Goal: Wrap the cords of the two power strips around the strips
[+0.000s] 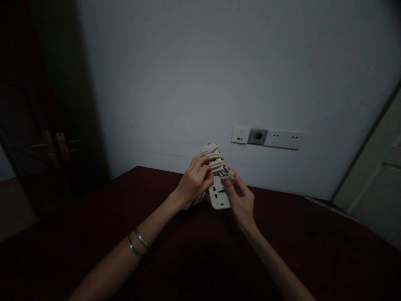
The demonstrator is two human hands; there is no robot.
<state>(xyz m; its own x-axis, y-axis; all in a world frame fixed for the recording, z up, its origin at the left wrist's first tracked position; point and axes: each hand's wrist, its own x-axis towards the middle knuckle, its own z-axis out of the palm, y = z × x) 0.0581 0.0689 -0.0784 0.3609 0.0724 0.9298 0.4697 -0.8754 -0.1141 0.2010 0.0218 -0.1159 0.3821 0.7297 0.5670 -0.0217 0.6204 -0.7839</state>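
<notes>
A white power strip point(220, 199) is held up over the dark red table, tilted, with its lower sockets facing me. Its pale cord point(216, 164) is wound several times around the upper part. My left hand point(194, 179) grips the strip and the wound cord from the left, fingers bent over the loops. On the right, my right hand point(241, 198) pinches the plug point(228, 174), whose metal prongs point up and left toward the loops. Behind my left hand, a further pale bundle point(198, 200) shows only in part; I cannot make out its kind.
The dark red table point(131, 225) reaches back to a pale wall point(175, 83). Wall sockets point(282, 140) sit in a row beyond my right hand, beside a grey-framed switch plate point(257, 136). A dark door with a handle point(40, 145) stands at left, a white door point(379, 179) at right.
</notes>
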